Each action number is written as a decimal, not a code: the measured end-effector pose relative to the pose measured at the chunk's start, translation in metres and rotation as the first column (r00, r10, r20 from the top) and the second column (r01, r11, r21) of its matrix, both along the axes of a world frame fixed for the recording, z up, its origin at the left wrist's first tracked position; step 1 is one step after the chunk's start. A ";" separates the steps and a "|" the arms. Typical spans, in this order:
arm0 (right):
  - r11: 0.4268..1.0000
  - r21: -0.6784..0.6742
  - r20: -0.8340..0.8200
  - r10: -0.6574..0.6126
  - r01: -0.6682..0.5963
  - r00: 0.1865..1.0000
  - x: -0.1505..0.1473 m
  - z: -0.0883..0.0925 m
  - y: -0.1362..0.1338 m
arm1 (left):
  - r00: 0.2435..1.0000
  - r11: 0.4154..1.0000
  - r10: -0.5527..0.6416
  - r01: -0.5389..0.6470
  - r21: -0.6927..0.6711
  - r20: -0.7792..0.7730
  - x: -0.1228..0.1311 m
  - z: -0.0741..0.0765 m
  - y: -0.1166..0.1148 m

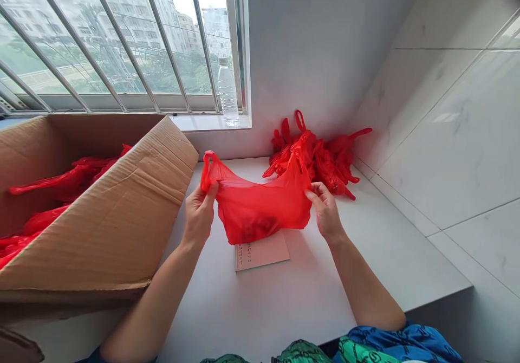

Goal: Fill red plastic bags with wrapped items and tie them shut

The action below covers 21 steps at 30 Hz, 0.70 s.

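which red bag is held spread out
The red bag stretched between the left hand and right hand, over the notebook; others lie bunched in the cardboard box or by the wall.

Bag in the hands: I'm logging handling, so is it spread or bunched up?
Spread: the bag is stretched between the left hand and the right hand.

The red bag point(264, 206) covers the far part of the booklet point(266, 257), whose printed marks are too small to read. Dark patches low in the bag are too blurred to identify. The cardboard box point(114, 211) runs past the left edge, its wall hiding some red plastic point(77, 177) inside. The bottom edge cuts off the patterned clothing point(424, 342).
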State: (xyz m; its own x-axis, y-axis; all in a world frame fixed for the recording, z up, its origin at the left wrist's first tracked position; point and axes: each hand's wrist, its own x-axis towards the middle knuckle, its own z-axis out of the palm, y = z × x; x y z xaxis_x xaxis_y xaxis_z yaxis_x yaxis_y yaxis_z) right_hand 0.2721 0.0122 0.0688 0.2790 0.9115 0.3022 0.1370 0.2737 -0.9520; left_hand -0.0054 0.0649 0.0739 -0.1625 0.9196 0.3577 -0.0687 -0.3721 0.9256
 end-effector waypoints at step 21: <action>0.884 -0.452 0.846 0.466 -0.115 0.259 -0.030 0.023 -0.020 | 0.285 0.887 -0.041 0.452 0.096 -0.958 -0.008 0.019 -0.057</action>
State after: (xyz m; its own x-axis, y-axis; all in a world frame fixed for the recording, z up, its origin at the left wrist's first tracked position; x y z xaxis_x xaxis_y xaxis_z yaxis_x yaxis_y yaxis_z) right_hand 0.2418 -0.0078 0.0921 -0.3223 0.9423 -0.0910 0.9172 0.2870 -0.2764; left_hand -0.0137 0.0075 0.0926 0.6718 0.6575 0.3411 0.5945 -0.7533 0.2812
